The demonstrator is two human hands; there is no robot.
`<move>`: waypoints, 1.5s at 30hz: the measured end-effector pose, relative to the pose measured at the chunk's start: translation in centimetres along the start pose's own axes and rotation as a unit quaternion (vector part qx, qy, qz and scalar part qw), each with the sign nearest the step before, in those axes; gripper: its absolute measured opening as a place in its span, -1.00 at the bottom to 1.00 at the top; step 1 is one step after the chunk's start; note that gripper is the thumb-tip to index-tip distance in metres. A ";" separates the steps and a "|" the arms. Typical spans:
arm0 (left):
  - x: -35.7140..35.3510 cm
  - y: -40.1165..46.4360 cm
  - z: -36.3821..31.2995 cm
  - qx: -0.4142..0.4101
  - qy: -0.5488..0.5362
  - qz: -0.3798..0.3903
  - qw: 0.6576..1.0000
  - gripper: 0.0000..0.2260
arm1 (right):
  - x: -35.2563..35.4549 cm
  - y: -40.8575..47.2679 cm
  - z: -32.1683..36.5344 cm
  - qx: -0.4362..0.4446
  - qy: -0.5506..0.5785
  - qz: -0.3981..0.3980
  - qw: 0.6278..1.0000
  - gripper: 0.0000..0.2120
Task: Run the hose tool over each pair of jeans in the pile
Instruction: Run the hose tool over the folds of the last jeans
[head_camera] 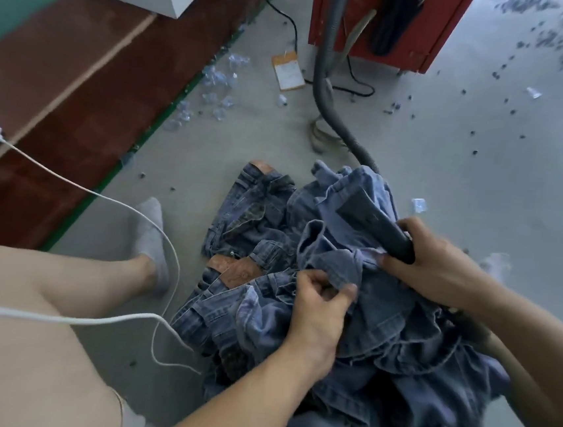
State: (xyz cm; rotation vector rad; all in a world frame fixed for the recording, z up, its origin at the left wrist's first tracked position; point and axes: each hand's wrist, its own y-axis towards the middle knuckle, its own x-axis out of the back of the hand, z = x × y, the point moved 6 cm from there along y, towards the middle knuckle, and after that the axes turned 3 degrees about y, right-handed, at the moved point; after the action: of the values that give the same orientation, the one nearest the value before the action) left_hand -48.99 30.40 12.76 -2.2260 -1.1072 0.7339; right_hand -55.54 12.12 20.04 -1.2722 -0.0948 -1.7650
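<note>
The person sits on the floor (453, 133) with the pile of jeans (331, 321) heaped between their legs. The right hand (433, 266) grips the black handle of the hose tool (372, 222), fingers curled round it. The tool's long axis runs from that hand up and away toward the top of the pile, and its flat nozzle end lies on a lifted fold of the top pair of jeans (353, 199). The grey hose (324, 79) seems to leave the pile's far edge and climb to the red cabinet (388, 20) beyond it; where it meets the tool is hidden behind the denim.

The left hand (319, 303) is on the near side of the pile, just beside the right hand, and pinches a bunched waistband or hem of the same top pair, holding it up. The nozzle therefore lies beyond both hands, with the right hand plainly the one to steer it. The next stroke likely turns on the left hand keeping the cloth taut while the tool is drawn along it.

How many pairs lie in the pile cannot be counted, since the folds overlap and its near end is cut off by the frame. The nozzle mouth itself faces the cloth and is out of view. A white cable (103, 196) trails left of the pile.
</note>
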 end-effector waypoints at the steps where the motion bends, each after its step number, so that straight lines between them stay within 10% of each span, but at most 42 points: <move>1: 0.5 0.5 0.0 0.023 -0.051 0.007 0.998 -0.69 | -0.3 -0.3 -0.3 -0.001 0.005 0.002 1.000 -0.63; 6: 1.0 1.1 -1.5 0.091 -0.194 0.122 0.969 -0.76 | -0.5 -1.3 -0.5 0.029 0.024 0.016 0.999 -0.56; 17: 3.1 4.9 -3.7 0.098 -0.280 0.075 0.952 -0.84 | 2.4 -1.9 0.7 0.143 -0.042 0.068 0.987 -0.69; 34: 1.8 3.9 -5.7 0.095 -0.161 0.283 0.941 -0.50 | 7.2 -2.1 2.2 0.132 -0.055 0.024 0.989 -0.61; 39: 1.8 3.6 -5.5 0.099 -0.143 0.271 0.947 -0.52 | 4.7 -2.2 4.6 0.156 -0.073 0.110 0.979 -0.73; 45: 2.0 4.1 -5.1 0.107 -0.125 0.254 0.953 -0.48 | 6.9 -2.2 3.9 0.122 -0.069 0.033 0.990 -0.65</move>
State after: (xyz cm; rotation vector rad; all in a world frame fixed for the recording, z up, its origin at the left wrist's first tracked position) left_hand -42.33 28.82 13.19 -2.2849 -0.5131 1.3113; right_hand -54.53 11.14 28.11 -1.2027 -0.3351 -1.5554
